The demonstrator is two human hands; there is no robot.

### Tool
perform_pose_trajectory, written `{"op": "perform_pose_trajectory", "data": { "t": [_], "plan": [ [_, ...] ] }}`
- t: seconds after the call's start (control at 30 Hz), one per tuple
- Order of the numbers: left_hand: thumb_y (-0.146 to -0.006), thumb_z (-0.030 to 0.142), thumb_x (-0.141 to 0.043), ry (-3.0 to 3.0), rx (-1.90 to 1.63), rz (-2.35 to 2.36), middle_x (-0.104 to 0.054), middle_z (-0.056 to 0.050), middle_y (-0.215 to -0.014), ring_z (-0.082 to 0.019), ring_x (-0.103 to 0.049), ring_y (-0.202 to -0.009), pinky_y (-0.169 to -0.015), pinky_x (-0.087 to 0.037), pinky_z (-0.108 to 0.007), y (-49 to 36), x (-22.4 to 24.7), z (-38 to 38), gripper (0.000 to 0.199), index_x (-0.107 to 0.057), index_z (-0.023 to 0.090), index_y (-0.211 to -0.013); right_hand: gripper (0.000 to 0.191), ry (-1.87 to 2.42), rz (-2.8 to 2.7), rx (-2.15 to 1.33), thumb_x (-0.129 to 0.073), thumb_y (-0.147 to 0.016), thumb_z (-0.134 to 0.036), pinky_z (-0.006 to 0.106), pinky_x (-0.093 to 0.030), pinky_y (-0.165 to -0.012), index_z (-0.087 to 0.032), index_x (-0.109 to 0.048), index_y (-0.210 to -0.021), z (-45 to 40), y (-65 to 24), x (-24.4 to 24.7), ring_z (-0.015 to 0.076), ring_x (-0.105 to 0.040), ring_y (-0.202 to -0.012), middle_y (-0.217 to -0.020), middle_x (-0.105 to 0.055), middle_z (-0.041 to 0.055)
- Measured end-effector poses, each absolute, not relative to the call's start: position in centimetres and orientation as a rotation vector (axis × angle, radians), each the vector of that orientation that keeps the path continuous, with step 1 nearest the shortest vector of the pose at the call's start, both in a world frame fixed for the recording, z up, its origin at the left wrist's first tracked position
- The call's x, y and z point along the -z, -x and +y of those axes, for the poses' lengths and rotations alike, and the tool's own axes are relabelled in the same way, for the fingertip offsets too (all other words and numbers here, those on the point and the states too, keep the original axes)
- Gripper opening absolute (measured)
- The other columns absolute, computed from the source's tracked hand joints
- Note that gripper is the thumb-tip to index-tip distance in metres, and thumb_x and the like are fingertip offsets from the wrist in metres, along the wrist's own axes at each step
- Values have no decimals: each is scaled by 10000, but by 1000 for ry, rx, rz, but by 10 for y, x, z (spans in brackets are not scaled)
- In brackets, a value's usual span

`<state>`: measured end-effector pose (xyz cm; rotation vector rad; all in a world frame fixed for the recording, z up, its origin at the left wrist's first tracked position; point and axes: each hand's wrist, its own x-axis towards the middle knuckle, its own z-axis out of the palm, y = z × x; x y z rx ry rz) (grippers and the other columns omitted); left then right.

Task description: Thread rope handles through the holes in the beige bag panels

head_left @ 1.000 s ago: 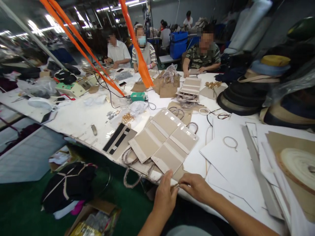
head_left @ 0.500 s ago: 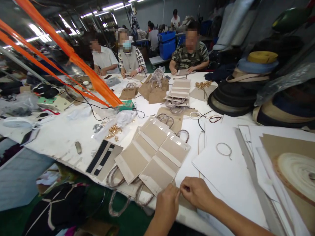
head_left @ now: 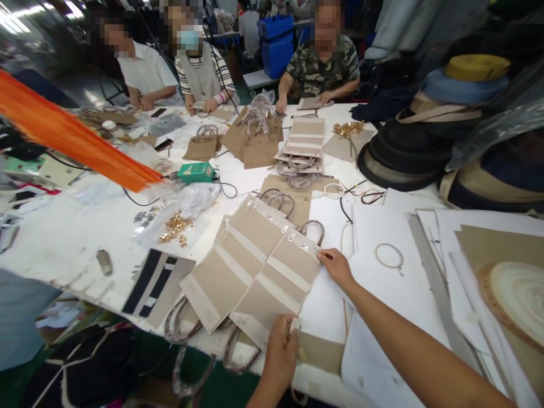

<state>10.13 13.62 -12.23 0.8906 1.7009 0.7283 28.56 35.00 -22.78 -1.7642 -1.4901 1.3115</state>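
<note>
Two beige bag panels (head_left: 283,281) lie side by side at the front of the table, with pale strips across them and small metal fittings along their far edges. My right hand (head_left: 338,267) is closed, its fingertips pinching at the far right corner of the nearer panel. At that panel's near edge, my left hand (head_left: 281,344) is closed, thumb against fingers, with a small pale bit at the fingertips that I cannot make out. Wrapped handles (head_left: 314,231) stick out beyond the panels, and more wrapped handles (head_left: 193,371) hang over the table's front edge.
Gold metal fittings (head_left: 176,226) lie on plastic to the left, near a green box (head_left: 196,172). A grey panel with black strips (head_left: 158,286) sits front left. White sheets (head_left: 382,249) and rolled webbing (head_left: 399,153) are at right. Co-workers sit across the table (head_left: 76,221).
My hands, together at the panels' near corner before, have separated. My right hand has moved away from me to the far corner; my left stays near. The camera view has shifted.
</note>
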Motion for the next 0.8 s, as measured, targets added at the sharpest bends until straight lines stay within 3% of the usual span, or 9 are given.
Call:
{"op": "perform_pose_trajectory", "data": {
  "t": [0.1, 0.27, 0.4, 0.47, 0.57, 0.7, 0.8],
  "plan": [
    [-908, 285, -529, -838, -707, 1653, -654, -114, -1087, -245, -652, -993, -848, -554, -365, -100, 121, 135, 282, -671, 173, -1124, 397, 1813, -1526, -1249, -598, -776, -533, 357, -475, -828, -200, -757, -925, 346, -285, 236, 208, -601, -831, -952, -656, 64],
    [-882, 326, -572, -757, -735, 1678, -675, -101, -1138, -220, -659, -942, -823, -554, -339, -99, 118, 142, 439, -666, 173, -1282, 534, 1922, -1516, -1134, -621, -767, -521, 346, -457, -777, -201, -682, -1190, 349, -287, 239, 189, -563, -789, -1018, -636, 59],
    [-831, 367, -643, -725, -718, 1770, -650, -29, -849, -185, -628, -741, -710, -533, -316, -100, 111, 149, 648, -566, 132, -1430, 394, 1965, -1496, -1124, -567, -818, -514, 380, -448, -832, -180, -733, -944, 364, -290, 231, 218, -571, -837, -953, -653, 84],
    [-803, 386, -687, -741, -711, 1832, -644, -20, -785, -193, -629, -727, -722, -524, -325, -100, 108, 153, 600, -641, 120, -1338, 434, 1955, -1479, -1112, -559, -835, -510, 402, -453, -872, -146, -726, -1002, 366, -293, 219, 230, -572, -862, -981, -654, 114],
    [-811, 375, -688, -744, -702, 1815, -726, -59, -875, -223, -675, -836, -796, -519, -336, -99, 104, 160, 352, -748, 152, -1076, 499, 1832, -1531, -1188, -557, -879, -540, 380, -475, -892, -146, -705, -1147, 351, -292, 185, 208, -584, -871, -1095, -656, 119],
    [-812, 322, -694, -865, -662, 1843, -740, -43, -860, -212, -672, -825, -800, -492, -324, -98, 101, 169, 180, -741, 178, -908, 375, 1303, -1857, -1661, -691, -867, -493, 276, -497, -797, -241, -746, -1139, 311, -279, 132, 168, -630, -909, -1111, -682, 51],
    [-839, 307, -686, -1027, -601, 1865, -723, -33, -866, -206, -663, -835, -809, -471, -324, -97, 102, 173, 141, -725, 185, -897, 200, 1008, -2138, -1738, -693, -899, -365, 264, -468, -790, -252, -769, -1046, 294, -265, 109, 154, -635, -887, -988, -696, 27]
  ]
}}
